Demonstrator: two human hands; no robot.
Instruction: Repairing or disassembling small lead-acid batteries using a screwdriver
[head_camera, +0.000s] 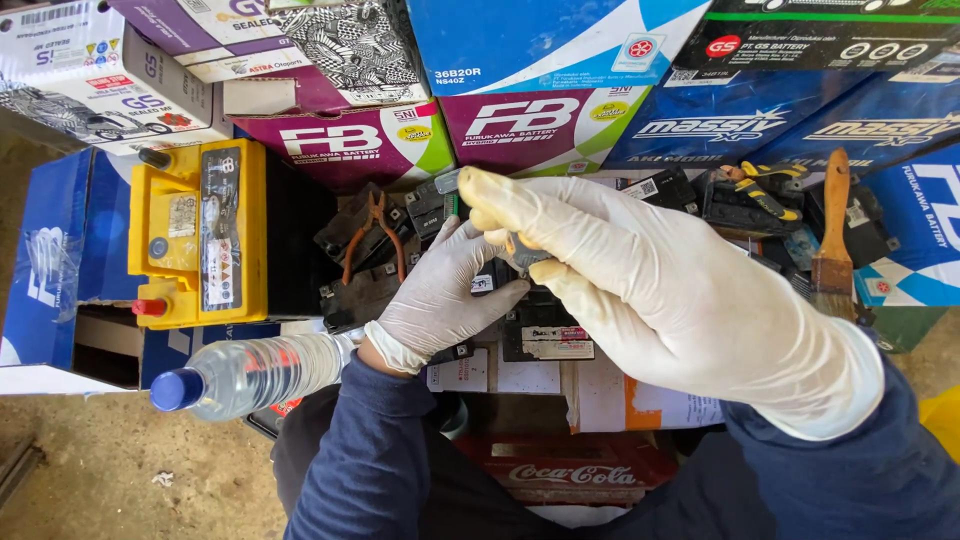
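**First:** Head view: what is gripped by the fingers?

**Second:** A small dark tool (522, 250) with a greyish grip is pinched between the curled fingers of the right hand (640, 285); its thin shaft (456, 205) is seen rising to a small pale tip; what kind of tool it is cannot be told. The left hand (440, 295) is cupped just beneath, its fingers narrowly spread and laid against the right-hand fingers; whether the tool itself is touched by it cannot be told. White gloves are worn on both hands, dark blue sleeves above them.

**First:** And what is found further out?

**Second:** Small black batteries (545, 325) are set directly under the hands; orange-handled pliers (377, 235) are laid just left of the left hand; a yellow car battery (200, 235) is stood further left; a clear plastic bottle (250, 375) with a blue cap is laid on its side near the left sleeve. A wooden-handled brush (832, 235) is propped well to the right; yellow-handled pliers (765, 190) are seen beside it; printed cartons (540, 120) are stacked behind.
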